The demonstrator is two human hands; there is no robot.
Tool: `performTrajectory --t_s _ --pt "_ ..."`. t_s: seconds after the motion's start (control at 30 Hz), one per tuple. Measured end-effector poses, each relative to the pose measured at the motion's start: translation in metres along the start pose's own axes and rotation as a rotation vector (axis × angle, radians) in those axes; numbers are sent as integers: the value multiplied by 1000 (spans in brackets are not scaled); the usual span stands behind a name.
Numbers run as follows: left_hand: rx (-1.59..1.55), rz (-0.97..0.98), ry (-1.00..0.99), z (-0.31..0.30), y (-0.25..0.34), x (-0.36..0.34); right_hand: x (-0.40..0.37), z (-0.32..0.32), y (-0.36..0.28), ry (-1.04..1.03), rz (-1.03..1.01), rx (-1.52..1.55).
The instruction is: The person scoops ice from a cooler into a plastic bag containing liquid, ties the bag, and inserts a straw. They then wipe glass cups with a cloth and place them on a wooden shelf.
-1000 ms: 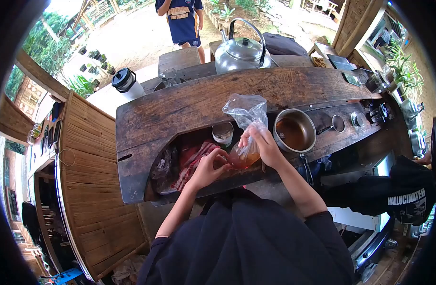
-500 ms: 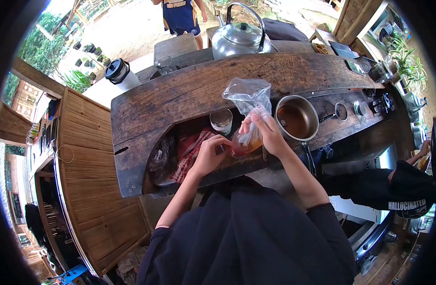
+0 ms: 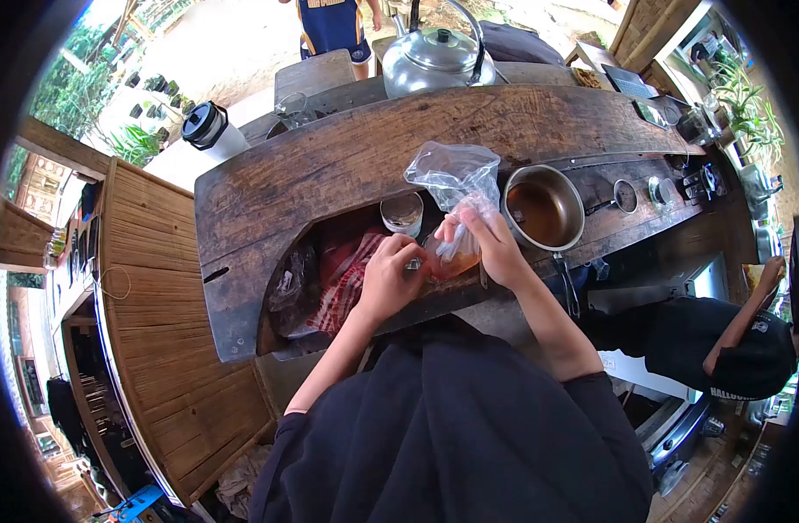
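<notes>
My right hand [image 3: 488,241] is closed around the gathered neck of a clear plastic bag [image 3: 452,166]. The bag's open top flares above my fingers, and amber-red liquid [image 3: 454,265] fills its lower part. Beside the bag's left side, my left hand [image 3: 391,277] has its fingers curled together in a pinch; what they hold, if anything, is hidden. A white tub [image 3: 402,213] stands just behind my hands. To the right, a metal saucepan [image 3: 544,209] holds brown liquid.
A red checked cloth [image 3: 345,277] lies in the table's recess. On the wooden table [image 3: 330,179] rests a small strainer [image 3: 624,196] at the right. A large kettle [image 3: 439,63] stands at the back. One person [image 3: 334,26] is beyond the table, another [image 3: 704,344] to the right.
My left hand has drawn slightly away from the bag, its fingers curling more. My right hand keeps its grip. The person at right has shifted an arm.
</notes>
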State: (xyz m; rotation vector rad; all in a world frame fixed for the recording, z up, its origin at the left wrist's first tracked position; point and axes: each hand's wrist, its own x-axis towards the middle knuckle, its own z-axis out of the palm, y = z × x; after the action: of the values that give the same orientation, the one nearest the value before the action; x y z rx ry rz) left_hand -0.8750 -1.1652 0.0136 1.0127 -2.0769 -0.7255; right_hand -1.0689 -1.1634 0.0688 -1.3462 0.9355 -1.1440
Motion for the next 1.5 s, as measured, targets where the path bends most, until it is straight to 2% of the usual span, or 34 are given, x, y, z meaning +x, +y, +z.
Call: performTrajectory --t_s 0.13,0.23,0.33,0.43,0.53,0.63,0.8,0.9,0.93,1.03,1.13,1.23,1.27,1.4,1.5 --pt "-22 -67 35 11 -1 5 -1 4 3 -3 -15 -4" --pt "-132 -199 50 12 1 10 -1 4 1 21 36 -21" --pt "-69 -304 -102 12 -6 16 -1 5 0 12 -37 -69" --pt "52 -339 -222 10 -11 21 -3 8 -2 4 -26 -85" --pt "-356 -176 -262 -5 -24 21 -3 10 0 56 -40 -77" --pt "-334 -34 -263 -17 -18 14 -7 15 7 103 0 -35" --pt "-364 -193 -216 -4 -16 10 -8 27 14 184 9 66" --pt "-269 -118 -113 -3 -13 9 -8 33 12 194 -23 104" --pt "-248 -39 -81 0 -17 8 -7 33 9 166 -82 56" --pt "-143 55 -30 2 -13 5 -8 31 11 211 -58 52" --pt "-12 -4 -57 0 -2 8 -10 29 18 239 -49 -5" --pt "-28 -153 -45 6 10 6 -11 27 19 245 -53 4" --pt "-225 -138 -3 7 9 5 -10 24 19 248 -68 -2" --pt "-310 -151 -12 5 -7 -1 -12 24 25 277 -61 20" --pt "-253 -146 -34 10 -9 2 -14 25 26 302 -30 -9"
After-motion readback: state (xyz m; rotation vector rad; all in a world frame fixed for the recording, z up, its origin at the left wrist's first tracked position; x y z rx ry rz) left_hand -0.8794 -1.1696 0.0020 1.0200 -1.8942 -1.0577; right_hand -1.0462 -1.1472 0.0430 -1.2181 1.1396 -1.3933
